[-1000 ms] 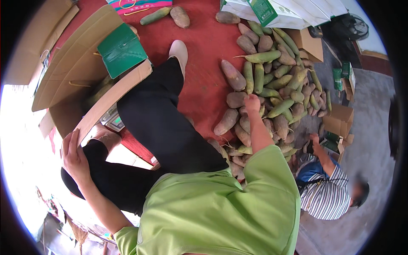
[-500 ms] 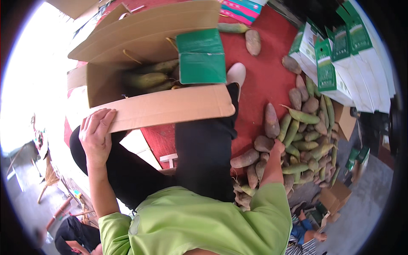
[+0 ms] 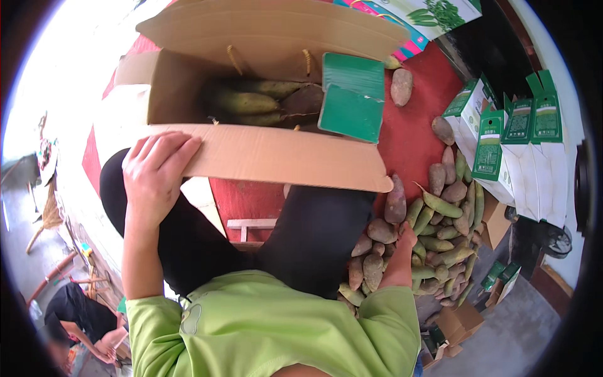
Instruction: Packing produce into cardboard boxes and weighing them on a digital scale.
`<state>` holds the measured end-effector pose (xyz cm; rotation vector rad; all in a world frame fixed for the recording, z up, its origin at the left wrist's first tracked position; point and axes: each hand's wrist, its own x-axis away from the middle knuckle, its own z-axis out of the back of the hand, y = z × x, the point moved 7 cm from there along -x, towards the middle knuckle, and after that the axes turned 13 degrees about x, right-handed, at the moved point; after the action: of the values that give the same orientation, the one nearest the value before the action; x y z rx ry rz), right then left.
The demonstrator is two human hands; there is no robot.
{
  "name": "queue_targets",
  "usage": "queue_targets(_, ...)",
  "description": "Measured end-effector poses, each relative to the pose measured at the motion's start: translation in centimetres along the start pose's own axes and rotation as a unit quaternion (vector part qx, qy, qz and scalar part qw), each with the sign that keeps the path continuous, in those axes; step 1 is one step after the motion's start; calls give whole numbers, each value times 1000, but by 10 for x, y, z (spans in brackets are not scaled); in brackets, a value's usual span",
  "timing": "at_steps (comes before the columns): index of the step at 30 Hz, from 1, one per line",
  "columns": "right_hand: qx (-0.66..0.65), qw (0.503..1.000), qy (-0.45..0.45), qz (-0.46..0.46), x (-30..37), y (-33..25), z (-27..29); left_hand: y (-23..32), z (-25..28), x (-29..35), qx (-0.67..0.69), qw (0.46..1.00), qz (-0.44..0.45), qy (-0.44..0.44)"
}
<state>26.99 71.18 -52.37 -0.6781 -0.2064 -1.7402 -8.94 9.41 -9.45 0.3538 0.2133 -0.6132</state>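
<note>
One open brown cardboard box [image 3: 173,85] before the knees [image 3: 330,217], at least three long green vegetables [image 3: 248,102] inside | left hand [image 3: 152,179] pinching its tan flap [image 3: 282,157] | right hand [image 3: 406,242] at uncountable green-and-mauve root heap [image 3: 453,256], grip hidden, cannot tell | red floor [image 3: 418,113], grey floor [image 3: 502,320] beyond | one other person [image 3: 81,317] lower left

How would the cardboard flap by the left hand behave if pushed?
The flap would probably swing, since it seems joined to the box along one edge. It looks thin, so likely light; its nearly straight span suggests fair stiffness.
</note>
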Motion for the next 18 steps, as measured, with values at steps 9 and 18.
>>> queue_targets(9, -226, 955, -192, 15, 128, -34, 38, -10, 0, 7, 25, 999, 31, -17)
queue_targets(18, -158, 830, -164, 510, 377, -251, 133, -12, 4, 8, 45, 998, 3, 32)
